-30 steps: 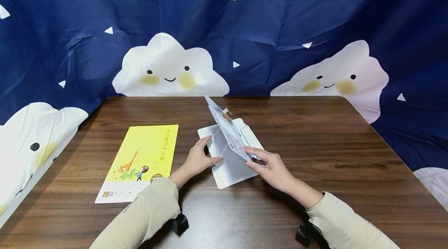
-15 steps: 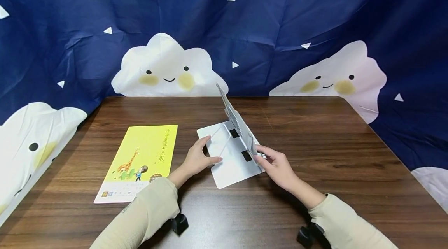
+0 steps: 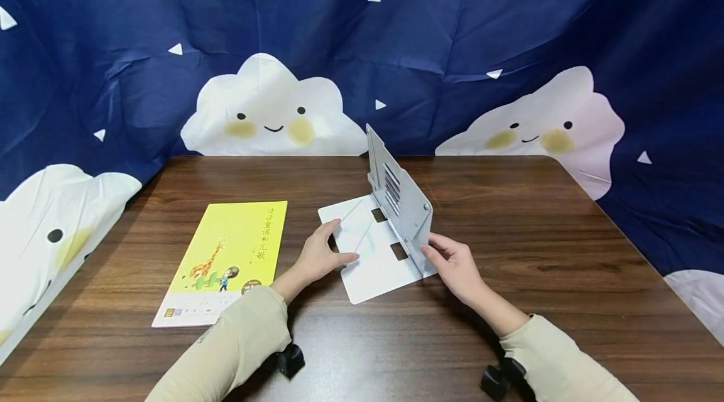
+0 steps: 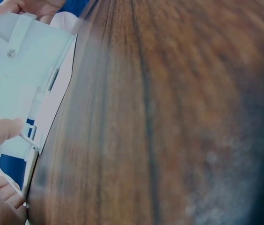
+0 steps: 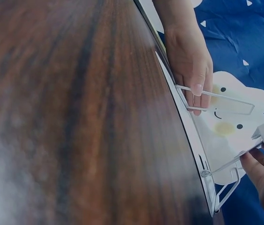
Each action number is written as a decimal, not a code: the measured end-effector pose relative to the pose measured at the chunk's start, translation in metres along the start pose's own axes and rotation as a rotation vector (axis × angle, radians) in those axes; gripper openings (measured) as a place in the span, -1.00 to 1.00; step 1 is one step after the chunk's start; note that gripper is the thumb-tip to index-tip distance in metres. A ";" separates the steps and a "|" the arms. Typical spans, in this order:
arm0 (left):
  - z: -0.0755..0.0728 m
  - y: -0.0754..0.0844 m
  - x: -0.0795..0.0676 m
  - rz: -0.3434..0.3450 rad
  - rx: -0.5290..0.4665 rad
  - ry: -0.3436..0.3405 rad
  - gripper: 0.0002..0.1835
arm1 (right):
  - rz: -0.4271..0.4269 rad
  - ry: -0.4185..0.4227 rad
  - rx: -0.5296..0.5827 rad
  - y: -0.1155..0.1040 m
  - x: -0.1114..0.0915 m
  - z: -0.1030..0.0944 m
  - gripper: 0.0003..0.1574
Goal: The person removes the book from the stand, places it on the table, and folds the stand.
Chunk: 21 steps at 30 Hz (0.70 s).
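Note:
A white metal book stand (image 3: 367, 279) lies on the wooden table with its slotted back panel (image 3: 404, 195) swung up, leaning to the right. My left hand (image 3: 317, 255) grips the left edge of the base, thumb near the thin wire prop (image 5: 235, 103) and fingers at the rim. At the panel's near lower corner, my right hand (image 3: 455, 267) pinches the edge between thumb and fingers. Two square cutouts show in the base beside the hinge line. In the left wrist view, a riveted bracket (image 4: 17, 40) sits on the panel below the right hand's fingers.
A yellow book (image 3: 237, 245) with a giraffe on its cover lies left of the left hand. Behind the dark wooden table (image 3: 543, 220) hangs a blue curtain (image 3: 418, 31) with white clouds. Black wrist straps show under both sleeves.
My right hand has swung the panel from leaning left over the base up and over to the right, uncovering the base and its cutouts. My left hand has stayed at the base's edge.

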State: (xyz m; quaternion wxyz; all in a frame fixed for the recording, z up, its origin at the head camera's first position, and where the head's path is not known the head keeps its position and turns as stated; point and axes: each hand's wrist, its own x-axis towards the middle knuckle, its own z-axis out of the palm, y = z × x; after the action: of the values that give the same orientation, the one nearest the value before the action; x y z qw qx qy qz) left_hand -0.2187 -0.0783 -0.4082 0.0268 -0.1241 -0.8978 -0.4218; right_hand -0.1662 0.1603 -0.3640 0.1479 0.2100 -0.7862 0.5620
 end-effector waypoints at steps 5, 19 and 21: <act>0.001 0.001 0.002 0.013 0.025 0.006 -0.16 | 0.007 0.024 0.016 0.009 -0.001 -0.002 -0.84; 0.001 0.011 0.001 0.051 0.094 0.001 -0.20 | 0.049 0.036 0.149 0.031 -0.004 -0.005 -0.79; 0.002 0.012 0.001 0.057 0.115 -0.002 -0.21 | 0.056 0.035 0.151 0.031 -0.004 -0.005 -0.78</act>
State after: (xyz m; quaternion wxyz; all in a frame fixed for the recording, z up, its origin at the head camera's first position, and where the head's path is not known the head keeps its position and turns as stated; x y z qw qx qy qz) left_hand -0.2168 -0.0695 -0.4000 0.0451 -0.1481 -0.9167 -0.3684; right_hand -0.1785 0.1747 -0.3896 0.1294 0.1888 -0.7443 0.6273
